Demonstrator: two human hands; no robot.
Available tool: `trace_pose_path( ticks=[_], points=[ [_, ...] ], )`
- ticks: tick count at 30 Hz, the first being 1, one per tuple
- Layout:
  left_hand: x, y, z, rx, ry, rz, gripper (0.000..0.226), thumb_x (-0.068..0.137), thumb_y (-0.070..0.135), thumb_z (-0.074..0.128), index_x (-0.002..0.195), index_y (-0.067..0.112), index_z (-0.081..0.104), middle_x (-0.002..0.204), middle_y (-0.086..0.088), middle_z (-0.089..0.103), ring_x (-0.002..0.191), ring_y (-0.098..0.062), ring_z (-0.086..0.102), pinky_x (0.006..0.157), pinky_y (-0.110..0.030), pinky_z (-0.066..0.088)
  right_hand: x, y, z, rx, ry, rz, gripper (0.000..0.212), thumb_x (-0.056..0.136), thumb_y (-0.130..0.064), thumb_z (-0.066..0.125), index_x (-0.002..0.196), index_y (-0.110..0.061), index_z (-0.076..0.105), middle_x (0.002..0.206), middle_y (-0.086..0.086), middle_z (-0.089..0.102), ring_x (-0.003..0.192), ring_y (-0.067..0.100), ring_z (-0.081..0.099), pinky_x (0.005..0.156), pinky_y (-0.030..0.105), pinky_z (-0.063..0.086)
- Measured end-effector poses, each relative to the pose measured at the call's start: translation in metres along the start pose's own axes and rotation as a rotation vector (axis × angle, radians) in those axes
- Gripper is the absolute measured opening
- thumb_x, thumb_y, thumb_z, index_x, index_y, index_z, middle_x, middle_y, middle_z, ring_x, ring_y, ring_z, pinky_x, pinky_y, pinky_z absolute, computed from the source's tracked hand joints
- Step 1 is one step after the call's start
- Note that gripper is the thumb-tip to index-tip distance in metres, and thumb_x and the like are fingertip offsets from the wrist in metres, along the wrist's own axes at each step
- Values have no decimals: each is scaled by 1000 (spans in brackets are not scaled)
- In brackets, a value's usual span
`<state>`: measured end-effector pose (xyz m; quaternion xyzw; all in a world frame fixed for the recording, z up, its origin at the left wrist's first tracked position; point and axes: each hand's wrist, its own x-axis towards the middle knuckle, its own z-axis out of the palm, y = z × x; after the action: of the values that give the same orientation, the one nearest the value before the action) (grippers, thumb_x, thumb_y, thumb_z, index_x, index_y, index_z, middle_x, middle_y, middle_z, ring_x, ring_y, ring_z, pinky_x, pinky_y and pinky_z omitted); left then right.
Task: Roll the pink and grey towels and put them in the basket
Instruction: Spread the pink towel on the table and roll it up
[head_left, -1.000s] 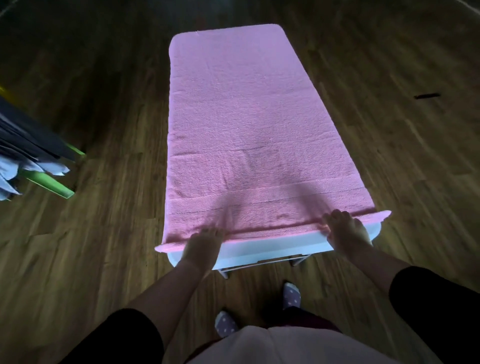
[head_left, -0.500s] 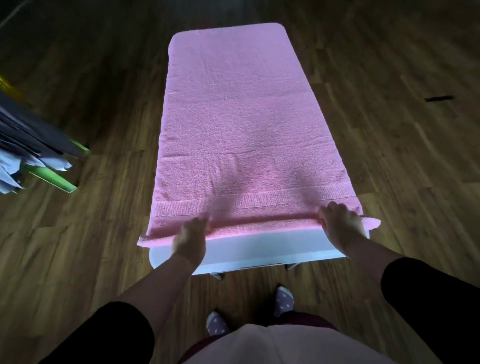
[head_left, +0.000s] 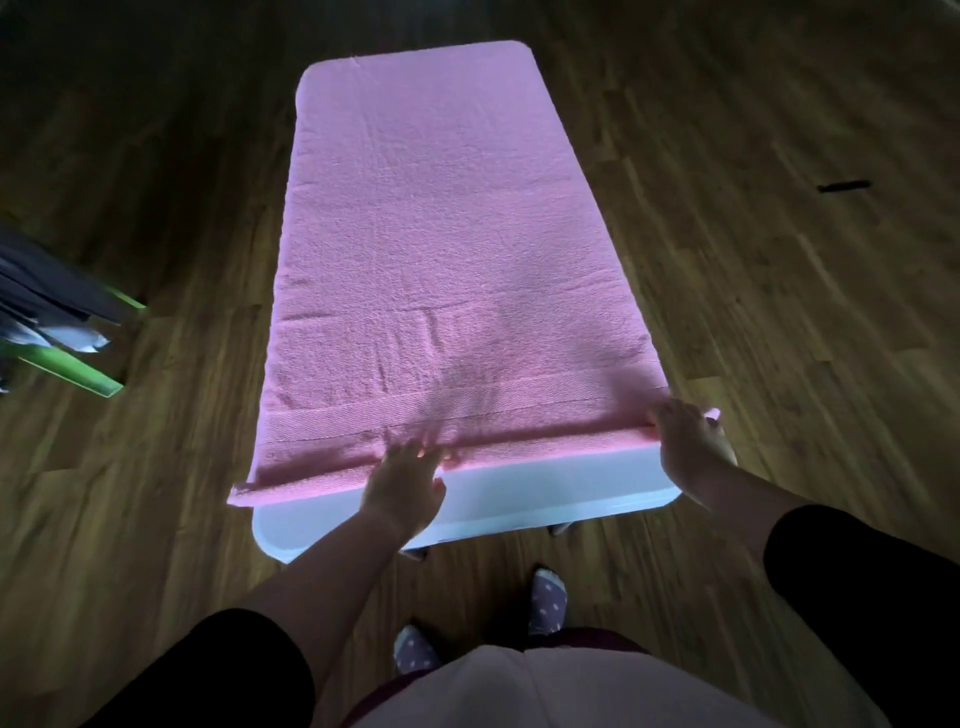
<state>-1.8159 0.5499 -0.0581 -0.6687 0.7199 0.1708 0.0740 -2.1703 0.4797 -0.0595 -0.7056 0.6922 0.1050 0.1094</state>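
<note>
Pink towel (head_left: 441, 234) — white table (head_left: 545, 493), wooden floor (head_left: 779, 312)

A pink towel (head_left: 441, 249) lay along a white table (head_left: 545, 499), its near edge in a thin roll. The left hand (head_left: 405, 483) pressed the roll; the right hand (head_left: 685, 441) gripped its right end.
</note>
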Motion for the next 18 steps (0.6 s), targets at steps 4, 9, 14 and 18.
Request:
trace_pose_path(
  ticks=[4,9,14,18],
  points=[
    [6,5,-8,-19,14,-19,41,94,29,52,134,23,49,141,-9,48,131,-32,43,109,-44,38,12,18,-3,-66,-45,-20,32,94,-12,32,111,-25,57,116,5,59,104,30,57,91,42,45],
    [11,1,-9,-61,18,-31,39,92,29,55,131,23,54,135,-7,55,128,-31,46,110,-43,36,21,35,-17,-140,-148,-59,33,95,-18,26,106,-33,53,100,-6,65,98,21,60,102,55,25],
    [9,4,-6,-80,65,-47,36,89,25,59,125,21,58,125,-9,62,121,-31,53,106,-44,42,27,28,-39,-135,-72,-61,28,88,-4,35,97,-29,44,110,-4,63,107,22,58,101,53,29],
    [4,4,3,-55,120,-74,37,87,21,61,124,22,55,116,-8,64,114,-29,58,103,-44,45,27,-4,-43,-98,-25,-230,35,85,0,42,105,-25,55,108,-1,58,110,23,53,97,46,35]
  ],
)
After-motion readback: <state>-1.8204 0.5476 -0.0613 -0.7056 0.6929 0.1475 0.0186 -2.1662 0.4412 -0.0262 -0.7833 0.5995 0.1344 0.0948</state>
